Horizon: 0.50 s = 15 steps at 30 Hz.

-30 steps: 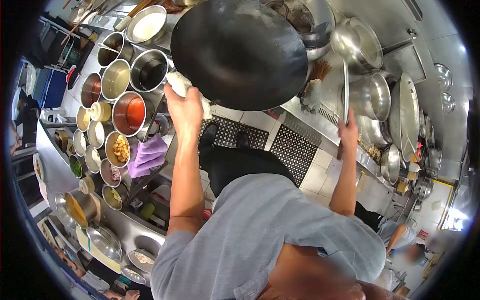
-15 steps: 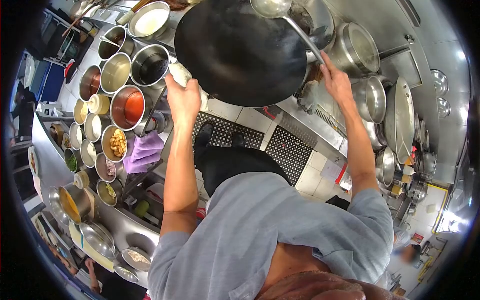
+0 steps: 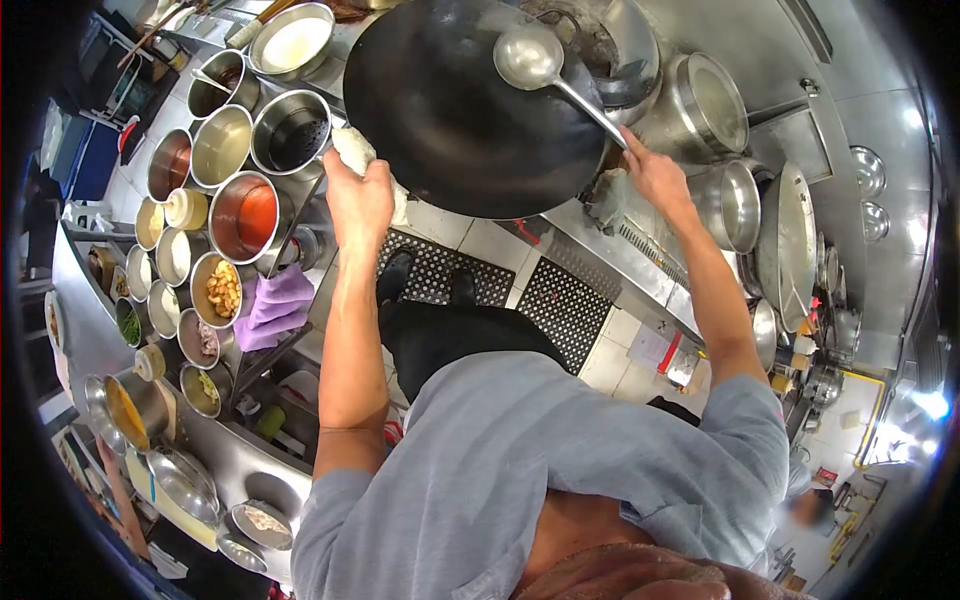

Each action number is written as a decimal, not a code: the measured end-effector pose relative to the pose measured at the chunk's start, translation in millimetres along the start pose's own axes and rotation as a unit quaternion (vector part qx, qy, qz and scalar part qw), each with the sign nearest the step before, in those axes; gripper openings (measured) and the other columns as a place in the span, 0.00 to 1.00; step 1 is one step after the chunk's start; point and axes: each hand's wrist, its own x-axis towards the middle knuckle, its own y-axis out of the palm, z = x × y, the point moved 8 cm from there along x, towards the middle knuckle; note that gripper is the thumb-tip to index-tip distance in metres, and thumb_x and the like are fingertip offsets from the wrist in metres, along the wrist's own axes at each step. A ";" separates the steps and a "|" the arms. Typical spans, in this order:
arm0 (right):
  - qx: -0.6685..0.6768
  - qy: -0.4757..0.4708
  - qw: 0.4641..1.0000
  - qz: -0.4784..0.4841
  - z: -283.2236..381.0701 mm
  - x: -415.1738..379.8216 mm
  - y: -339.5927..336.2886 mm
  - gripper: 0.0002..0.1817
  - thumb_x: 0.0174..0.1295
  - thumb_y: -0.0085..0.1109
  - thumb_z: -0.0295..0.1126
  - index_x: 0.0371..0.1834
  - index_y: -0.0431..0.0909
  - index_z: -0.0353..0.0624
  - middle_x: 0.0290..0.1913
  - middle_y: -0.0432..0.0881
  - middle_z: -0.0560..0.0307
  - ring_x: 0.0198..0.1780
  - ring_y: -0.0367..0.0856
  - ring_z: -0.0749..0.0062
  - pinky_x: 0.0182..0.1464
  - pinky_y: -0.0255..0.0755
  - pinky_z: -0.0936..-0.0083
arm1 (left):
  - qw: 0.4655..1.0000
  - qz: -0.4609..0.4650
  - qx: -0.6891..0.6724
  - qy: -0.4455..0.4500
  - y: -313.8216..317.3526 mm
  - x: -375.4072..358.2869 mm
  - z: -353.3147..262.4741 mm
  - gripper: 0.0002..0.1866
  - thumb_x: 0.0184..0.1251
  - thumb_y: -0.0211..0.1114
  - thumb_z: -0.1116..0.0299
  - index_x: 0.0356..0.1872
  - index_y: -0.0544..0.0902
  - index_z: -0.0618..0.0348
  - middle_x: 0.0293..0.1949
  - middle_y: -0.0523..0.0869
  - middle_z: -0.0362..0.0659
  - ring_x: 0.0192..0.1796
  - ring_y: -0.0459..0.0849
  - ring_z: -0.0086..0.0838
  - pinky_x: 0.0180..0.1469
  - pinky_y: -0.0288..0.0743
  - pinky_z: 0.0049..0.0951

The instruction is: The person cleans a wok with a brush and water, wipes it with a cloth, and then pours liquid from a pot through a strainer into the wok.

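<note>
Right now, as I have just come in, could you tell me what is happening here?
The person's left hand grips a white cloth at the near rim of a dark wok. The right hand holds a metal ladle by its handle, with the bowl over the wok. Metal pots, several containing sauces, stand at the person's left.

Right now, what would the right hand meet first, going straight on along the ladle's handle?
The right hand would probably meet the wok; depth is unclear, so it might pass above.
</note>
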 end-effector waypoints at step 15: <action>0.097 -0.051 0.985 -0.134 11.9 -12.3 -45.6 0.24 0.72 0.44 0.46 0.71 0.62 0.73 0.33 0.83 0.39 0.37 0.81 0.41 0.41 0.74 0.52 | 0.997 0.067 -0.034 -0.002 7.4 35.5 25.2 0.27 0.57 0.59 0.69 0.57 0.68 0.75 0.48 0.81 0.64 0.52 0.82 0.48 0.56 0.72 0.37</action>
